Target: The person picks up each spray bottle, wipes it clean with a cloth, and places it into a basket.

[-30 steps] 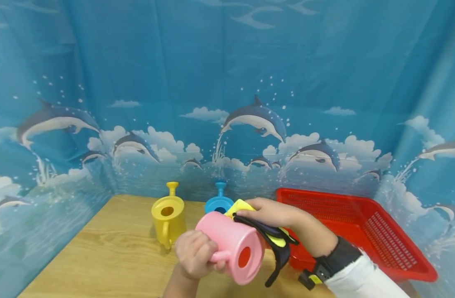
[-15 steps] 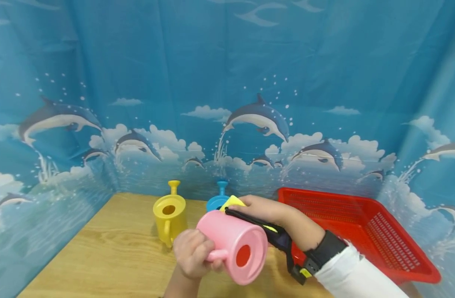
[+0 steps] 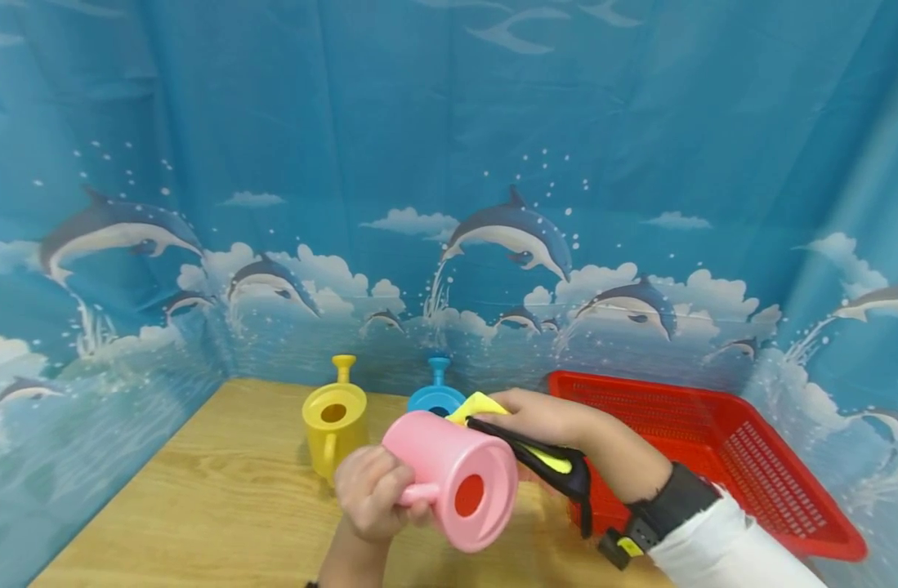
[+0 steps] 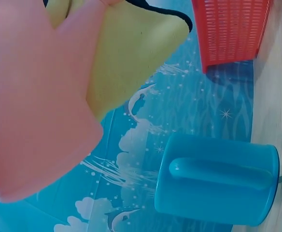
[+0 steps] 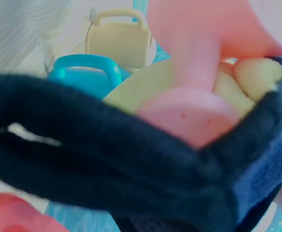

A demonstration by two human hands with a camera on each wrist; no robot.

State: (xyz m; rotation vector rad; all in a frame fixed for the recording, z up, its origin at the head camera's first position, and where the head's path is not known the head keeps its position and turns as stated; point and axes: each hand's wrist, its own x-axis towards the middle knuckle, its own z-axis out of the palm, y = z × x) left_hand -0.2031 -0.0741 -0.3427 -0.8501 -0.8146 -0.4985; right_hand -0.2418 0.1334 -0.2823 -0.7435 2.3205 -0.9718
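Yellow plastic watering can: standing on the wooden table, its handle half hidden behind the left hand.
Left hand: curling its fingers round the handle of the pink plastic watering can, holding it tipped on its side above the table.
Blue plastic watering can: peeking out behind the pink one, body mostly covered.
Yellow cloth with dark edging: draping over the pink can, its far end out of sight.
Right hand: pressing the cloth against the can's top, fingertips hidden.
Red plastic mesh basket: sitting at the right, near corner blocked by the wrist.
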